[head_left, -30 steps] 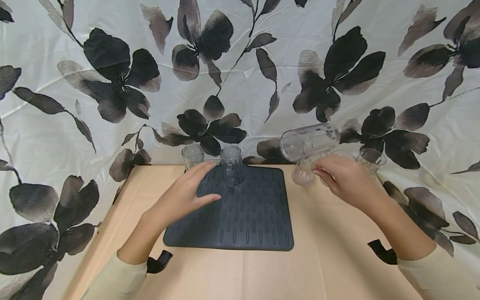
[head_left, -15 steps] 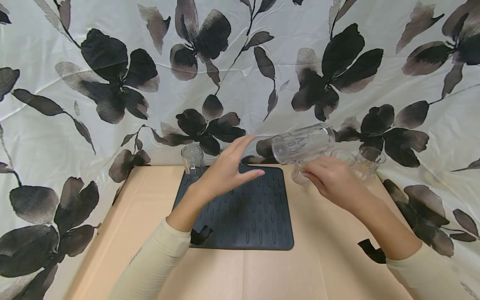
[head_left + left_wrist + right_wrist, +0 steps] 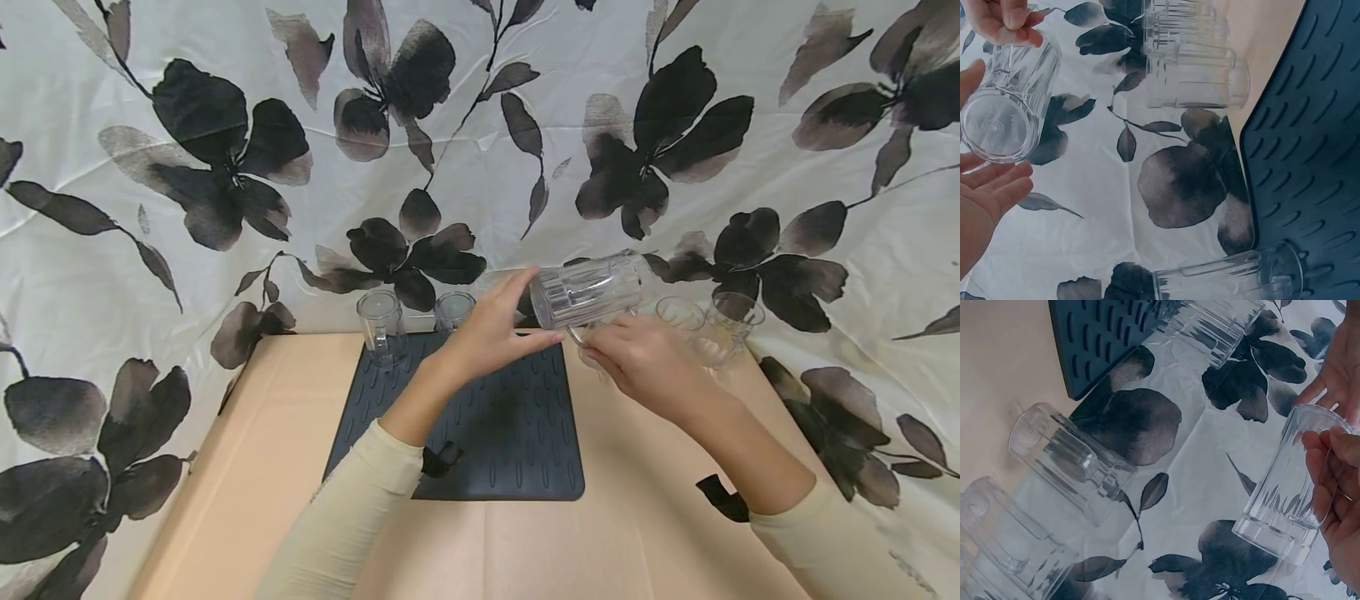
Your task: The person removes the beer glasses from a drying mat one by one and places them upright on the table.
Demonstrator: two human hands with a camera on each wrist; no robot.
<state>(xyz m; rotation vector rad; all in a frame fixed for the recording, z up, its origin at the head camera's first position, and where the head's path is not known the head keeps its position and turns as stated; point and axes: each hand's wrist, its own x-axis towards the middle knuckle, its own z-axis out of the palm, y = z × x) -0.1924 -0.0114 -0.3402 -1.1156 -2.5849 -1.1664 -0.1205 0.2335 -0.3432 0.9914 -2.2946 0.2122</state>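
Note:
My right hand (image 3: 645, 358) grips the handle of a clear glass mug (image 3: 588, 287), raised above the table and tipped nearly onto its side. The mug's round base points left, towards my left hand (image 3: 480, 337). That hand has its thumb and fingers spread at the base, seen also in the left wrist view beside the embossed bottom of the mug (image 3: 997, 128). Whether its fingertips touch the glass I cannot tell. Two more glass mugs, one at the left (image 3: 381, 329) and one partly behind my left hand (image 3: 453, 308), stand at the back of a dark ridged mat (image 3: 510, 442).
Several clear mugs stand at the table's back right, including one near the corner (image 3: 731, 321); the right wrist view shows a row of them, the nearest mug (image 3: 1072, 459) beside the mat. A floral cloth (image 3: 525, 200) hangs behind the light wooden table (image 3: 637, 517).
My left hand has moved right from near the mugs on the mat to the held mug's base. My right hand has carried that mug slightly left.

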